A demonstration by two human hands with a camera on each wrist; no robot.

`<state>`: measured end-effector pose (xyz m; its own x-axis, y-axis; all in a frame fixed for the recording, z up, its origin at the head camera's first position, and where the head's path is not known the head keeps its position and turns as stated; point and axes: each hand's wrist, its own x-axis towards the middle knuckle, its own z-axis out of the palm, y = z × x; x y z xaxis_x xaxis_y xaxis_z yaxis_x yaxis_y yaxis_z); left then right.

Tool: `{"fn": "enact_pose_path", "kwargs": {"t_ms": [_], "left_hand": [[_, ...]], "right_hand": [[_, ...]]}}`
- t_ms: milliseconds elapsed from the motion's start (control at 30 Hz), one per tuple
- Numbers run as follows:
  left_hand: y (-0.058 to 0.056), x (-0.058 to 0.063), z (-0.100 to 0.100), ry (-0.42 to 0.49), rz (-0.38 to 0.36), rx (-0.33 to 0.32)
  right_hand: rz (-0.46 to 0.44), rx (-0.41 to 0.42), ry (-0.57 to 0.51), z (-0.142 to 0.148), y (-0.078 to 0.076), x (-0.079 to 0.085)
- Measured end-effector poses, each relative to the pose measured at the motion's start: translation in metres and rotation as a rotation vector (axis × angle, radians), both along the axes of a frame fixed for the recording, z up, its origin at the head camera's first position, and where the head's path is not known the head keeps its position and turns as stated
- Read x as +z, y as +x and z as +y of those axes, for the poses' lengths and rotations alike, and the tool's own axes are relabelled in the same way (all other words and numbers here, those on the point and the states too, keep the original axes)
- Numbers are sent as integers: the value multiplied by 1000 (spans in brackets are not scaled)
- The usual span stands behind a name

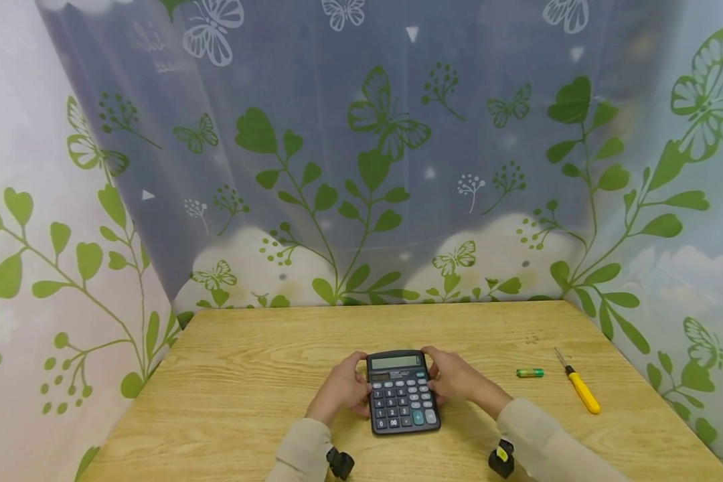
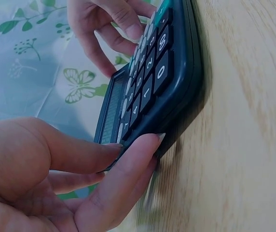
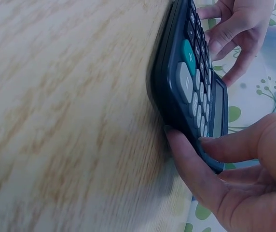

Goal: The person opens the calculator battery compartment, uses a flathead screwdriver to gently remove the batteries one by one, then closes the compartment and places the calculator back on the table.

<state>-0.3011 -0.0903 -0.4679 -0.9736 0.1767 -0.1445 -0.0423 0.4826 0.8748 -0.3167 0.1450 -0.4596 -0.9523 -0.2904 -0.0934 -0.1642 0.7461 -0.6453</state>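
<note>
A dark calculator (image 1: 402,395) with grey and teal keys lies face up in front of me, its display at the far end. My left hand (image 1: 345,387) grips its left edge, thumb on the key side and fingers along the side. On the opposite edge my right hand (image 1: 456,376) grips it the same way. In the left wrist view, the thumb of the left hand (image 2: 75,169) presses near the display. The right wrist view shows the right hand (image 3: 244,174) with its thumb on the calculator's border. How far the fingers reach underneath is hidden.
To the right on the wooden table (image 1: 247,375) lies a small green battery (image 1: 529,373). Further right is a screwdriver (image 1: 581,389) with a yellow handle, its tip pointing away. A patterned curtain (image 1: 313,167) hangs behind the table and at both sides.
</note>
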Motion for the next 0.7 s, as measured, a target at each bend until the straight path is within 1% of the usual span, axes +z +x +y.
{"fn": "enact_pose_path", "kwargs": {"t_ms": [200, 400, 533, 633, 700], "left_hand": [[1, 1, 1, 6, -1, -14], [1, 1, 1, 19, 1, -27], [-1, 1, -1, 8, 6, -30], [-4, 2, -4, -19, 22, -24], [-5, 3, -6, -48, 49, -18]], "right_hand": [[-2, -6, -7, 2, 1, -1], [26, -2, -5, 3, 3, -4], [38, 6, 7, 3, 5, -3], [109, 24, 63, 5, 5, 0], [165, 27, 104, 7, 6, 1]]}}
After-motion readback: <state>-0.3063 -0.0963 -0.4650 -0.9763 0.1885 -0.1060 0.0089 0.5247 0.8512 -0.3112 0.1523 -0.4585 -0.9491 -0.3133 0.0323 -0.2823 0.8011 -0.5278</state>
